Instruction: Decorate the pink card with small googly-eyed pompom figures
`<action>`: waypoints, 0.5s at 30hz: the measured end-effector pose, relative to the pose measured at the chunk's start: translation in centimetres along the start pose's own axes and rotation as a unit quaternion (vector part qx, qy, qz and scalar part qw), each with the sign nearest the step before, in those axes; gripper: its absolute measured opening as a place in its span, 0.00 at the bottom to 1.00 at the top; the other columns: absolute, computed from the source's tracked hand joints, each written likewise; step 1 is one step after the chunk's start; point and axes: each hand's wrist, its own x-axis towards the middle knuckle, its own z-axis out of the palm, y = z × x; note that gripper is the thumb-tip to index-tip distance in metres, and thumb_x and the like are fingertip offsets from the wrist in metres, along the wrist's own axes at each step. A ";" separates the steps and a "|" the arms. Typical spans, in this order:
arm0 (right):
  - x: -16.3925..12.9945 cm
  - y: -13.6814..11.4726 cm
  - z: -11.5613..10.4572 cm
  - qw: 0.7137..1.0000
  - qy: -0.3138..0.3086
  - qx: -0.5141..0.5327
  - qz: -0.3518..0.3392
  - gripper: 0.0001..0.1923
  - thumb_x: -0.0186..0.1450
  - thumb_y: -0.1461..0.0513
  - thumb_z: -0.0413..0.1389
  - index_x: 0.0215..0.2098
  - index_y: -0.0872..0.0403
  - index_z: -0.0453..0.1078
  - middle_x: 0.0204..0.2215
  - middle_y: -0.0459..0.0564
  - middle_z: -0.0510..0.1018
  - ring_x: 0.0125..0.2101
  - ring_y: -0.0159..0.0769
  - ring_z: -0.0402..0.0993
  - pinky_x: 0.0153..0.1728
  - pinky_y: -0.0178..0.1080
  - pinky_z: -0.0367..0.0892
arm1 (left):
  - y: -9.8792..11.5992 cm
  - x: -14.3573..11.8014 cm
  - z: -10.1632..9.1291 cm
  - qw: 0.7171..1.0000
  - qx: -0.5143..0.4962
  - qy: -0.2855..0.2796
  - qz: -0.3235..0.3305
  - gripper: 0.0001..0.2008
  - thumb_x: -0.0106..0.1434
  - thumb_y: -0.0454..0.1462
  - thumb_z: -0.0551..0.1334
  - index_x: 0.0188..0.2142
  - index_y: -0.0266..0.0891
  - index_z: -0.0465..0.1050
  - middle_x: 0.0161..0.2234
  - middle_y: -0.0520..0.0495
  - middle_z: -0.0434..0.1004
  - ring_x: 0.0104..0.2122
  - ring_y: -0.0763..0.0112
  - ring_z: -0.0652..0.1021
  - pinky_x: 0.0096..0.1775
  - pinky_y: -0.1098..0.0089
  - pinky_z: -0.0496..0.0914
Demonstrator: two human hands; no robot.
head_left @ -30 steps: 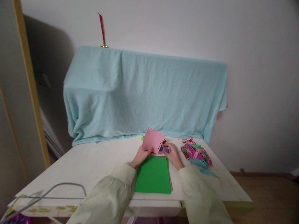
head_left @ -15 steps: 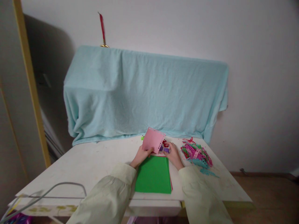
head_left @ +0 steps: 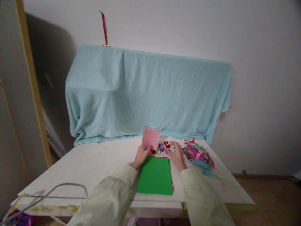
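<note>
My left hand (head_left: 142,156) is closed on a square of pink paper (head_left: 151,138), held upright with small holes punched along its edges. Just to the right, my right hand (head_left: 176,154) is at the table with thumb and fingers apart. Beside its thumb lies a small purple piece (head_left: 167,151), partly hidden. Between the hands are small craft punches with eye-like spots: a purple punch (head_left: 161,147), a red punch (head_left: 166,144) and a green one (head_left: 158,149). Nearest me lies a stack of green paper (head_left: 154,176), with red sheets showing at its edge.
A pile of colourful punched paper strips (head_left: 198,155) lies on the right of the white table (head_left: 101,164). A light blue cloth (head_left: 150,94) covers something along the back. A grey cable (head_left: 63,184) bends over the front left edge.
The pink paper has shifted left and turned more upright in my left hand, uncovering the punches behind it. My right hand's fingers have spread and moved slightly right, away from the paper.
</note>
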 end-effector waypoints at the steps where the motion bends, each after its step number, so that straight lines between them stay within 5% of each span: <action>1: 0.0 0.1 0.0 1.000 0.006 0.000 0.001 0.21 0.54 0.58 0.60 0.46 0.51 0.65 0.39 0.52 0.72 0.39 0.43 0.68 0.40 0.43 0.64 | 0.0 0.0 0.0 1.000 0.001 0.006 -0.002 0.15 0.58 0.45 0.57 0.23 0.35 0.68 0.17 0.51 0.68 0.19 0.72 0.69 0.23 0.74 0.61; 15: -0.3 0.1 0.3 0.998 -0.064 0.022 -0.007 0.18 0.62 0.57 0.52 0.50 0.50 0.65 0.46 0.54 0.72 0.47 0.44 0.67 0.45 0.46 0.64 | 0.1 -0.2 0.0 1.000 -0.010 0.001 -0.003 0.15 0.58 0.44 0.57 0.23 0.34 0.69 0.17 0.51 0.69 0.19 0.72 0.70 0.23 0.74 0.61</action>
